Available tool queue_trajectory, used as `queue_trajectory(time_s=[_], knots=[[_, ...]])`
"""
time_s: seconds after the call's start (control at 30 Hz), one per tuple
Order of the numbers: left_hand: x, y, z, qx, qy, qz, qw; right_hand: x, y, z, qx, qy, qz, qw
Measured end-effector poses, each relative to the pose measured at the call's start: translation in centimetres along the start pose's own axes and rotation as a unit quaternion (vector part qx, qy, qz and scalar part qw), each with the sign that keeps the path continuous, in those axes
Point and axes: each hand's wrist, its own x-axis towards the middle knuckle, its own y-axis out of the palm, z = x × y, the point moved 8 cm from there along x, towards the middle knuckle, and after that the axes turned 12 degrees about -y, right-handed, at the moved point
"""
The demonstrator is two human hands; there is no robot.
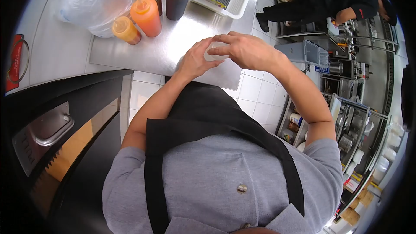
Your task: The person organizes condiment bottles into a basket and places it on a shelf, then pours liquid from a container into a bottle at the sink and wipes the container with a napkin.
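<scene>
Between my hands, above the front of the steel table, is a small translucent plastic cup. My left hand curls round its near left side, thumb and fingers on the wall. From the right, my right hand reaches over with bent fingers against the cup's top. The fingers hide much of the cup, and I cannot make out whether it has a lid or contents. Closest on the table stand an orange squeeze bottle, a smaller yellow-orange one and a dark sauce bottle.
A white tray with a dark ribbed mat lies at the back right, and a plastic bag at the back left. A black door with a metal pull is at left. Right, a person in black stands by loaded shelves.
</scene>
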Motion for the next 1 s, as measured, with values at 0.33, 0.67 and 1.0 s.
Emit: queue_trajectory(time_s=[0.33, 0.67, 1.0], knots=[[0.0, -0.1, 0.1, -0.032, 0.016, 0.025, 0.999, 0.8, 0.7, -1.6, -0.032, 0.165, 0.123, 0.978], [-0.1, -0.1, 0.4, -0.038, 0.022, 0.0, 0.999, 0.0, -2.4, 0.9, -0.089, 0.087, 0.083, 0.989], [0.0, -0.1, -0.2, -0.049, 0.016, 0.01, 0.999, 0.2, -3.7, 0.1, -0.092, 0.031, 0.007, 0.995]])
